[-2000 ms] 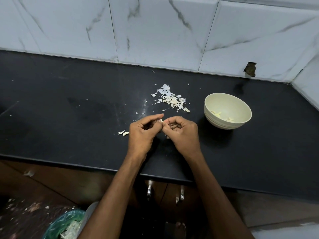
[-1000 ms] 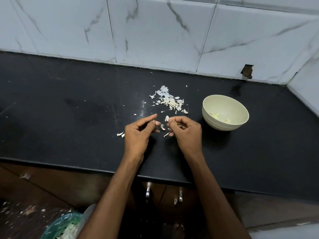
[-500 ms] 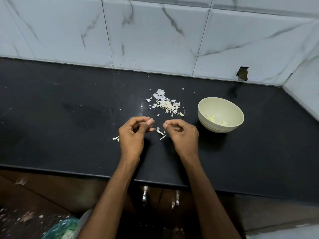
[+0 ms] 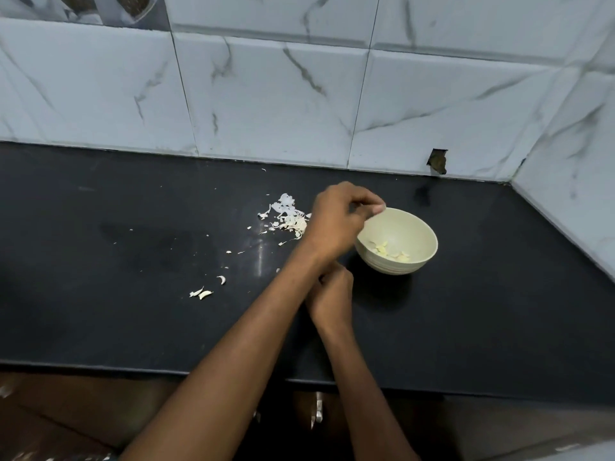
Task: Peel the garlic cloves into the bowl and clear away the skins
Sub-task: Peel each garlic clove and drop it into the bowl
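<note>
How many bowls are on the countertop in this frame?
1. The cream bowl sits on the black countertop toward the right, beside the heap of garlic skins, with the left hand at its rim. Nothing suggests another is hidden.

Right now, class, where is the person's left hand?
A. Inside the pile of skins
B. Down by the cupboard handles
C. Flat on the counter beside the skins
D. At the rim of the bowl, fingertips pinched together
D: the left hand reaches across over the right forearm to the near-left rim of the bowl, its fingertips pinched together above the peeled cloves.
</note>
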Tool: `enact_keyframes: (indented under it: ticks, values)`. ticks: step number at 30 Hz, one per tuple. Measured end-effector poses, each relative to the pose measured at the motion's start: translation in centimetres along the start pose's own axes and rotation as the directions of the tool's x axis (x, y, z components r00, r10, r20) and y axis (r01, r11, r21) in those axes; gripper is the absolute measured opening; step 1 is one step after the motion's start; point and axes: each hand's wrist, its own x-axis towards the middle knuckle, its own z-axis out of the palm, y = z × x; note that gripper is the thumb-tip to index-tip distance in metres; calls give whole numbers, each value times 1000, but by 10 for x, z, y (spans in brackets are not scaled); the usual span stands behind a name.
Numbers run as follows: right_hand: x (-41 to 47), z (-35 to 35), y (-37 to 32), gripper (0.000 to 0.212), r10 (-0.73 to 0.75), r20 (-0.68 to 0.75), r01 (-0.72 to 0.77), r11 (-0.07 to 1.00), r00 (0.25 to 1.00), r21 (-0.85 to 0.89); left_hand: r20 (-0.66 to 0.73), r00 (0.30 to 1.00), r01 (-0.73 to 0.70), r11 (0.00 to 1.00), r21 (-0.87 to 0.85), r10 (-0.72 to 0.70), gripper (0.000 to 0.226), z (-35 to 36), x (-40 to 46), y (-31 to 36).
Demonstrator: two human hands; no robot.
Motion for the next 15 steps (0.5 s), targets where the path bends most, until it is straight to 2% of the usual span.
enact_keyframes:
  ticks: [3,6,9,12,15]
  values:
    - [2,-2,0,38,14,0,-14,999,1000,47,145,987,27,971,238,-63,14,25,19,-9]
    - [5,-2,1,24,6,4,-6,1000,1000,7,192,977,22,941,339,-92,27,23,26,-17]
    - [9,-2,3,6,-31,-20,29,998,999,-63,121,990,35,967,254,-67,14,4,24,-20]
    - [11,-2,3,17,-97,-46,93,992,994,-86,-9,998,66,995,68,-66,12,-25,7,-24]
    - [11,0,6,22,-156,-4,154,979,988,-132,-189,978,80,995,-57,-89,22,-65,-34,-42]
